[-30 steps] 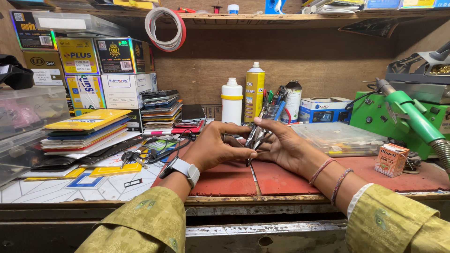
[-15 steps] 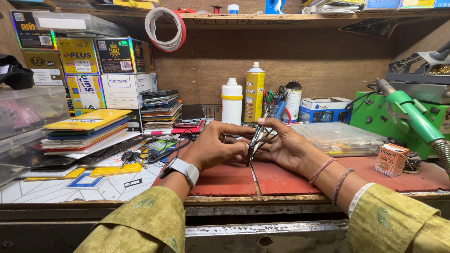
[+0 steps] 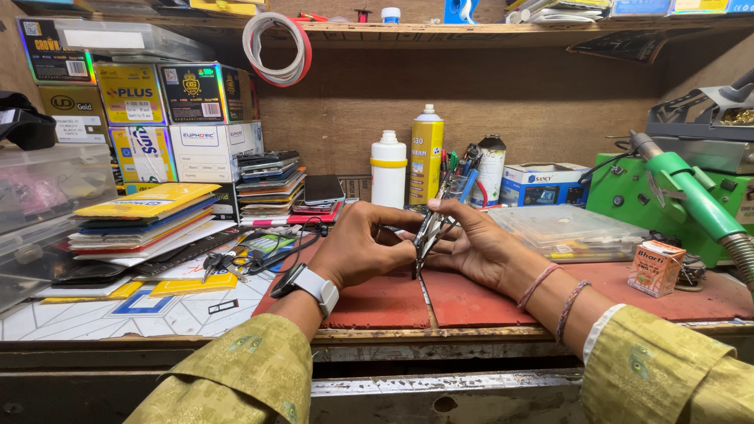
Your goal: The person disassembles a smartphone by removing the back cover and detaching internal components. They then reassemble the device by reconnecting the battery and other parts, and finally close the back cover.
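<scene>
Two hands, left hand (image 3: 363, 250) and right hand (image 3: 477, 247), are pinching tweezers (image 3: 430, 229), probably thin, stiff, slippery steel, mid-shaft above the worktop's (image 3: 471, 294) front edge.

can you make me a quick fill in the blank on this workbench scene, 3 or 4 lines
1. The left hand wears a ____ on its wrist.
2. Both hands meet over a slim metal tool, above a ____-coloured mat.
3. The spray can behind the hands is ____.
4. Right of the right hand lies a clear plastic ____.

Missing words: watch; red; yellow; box
</scene>
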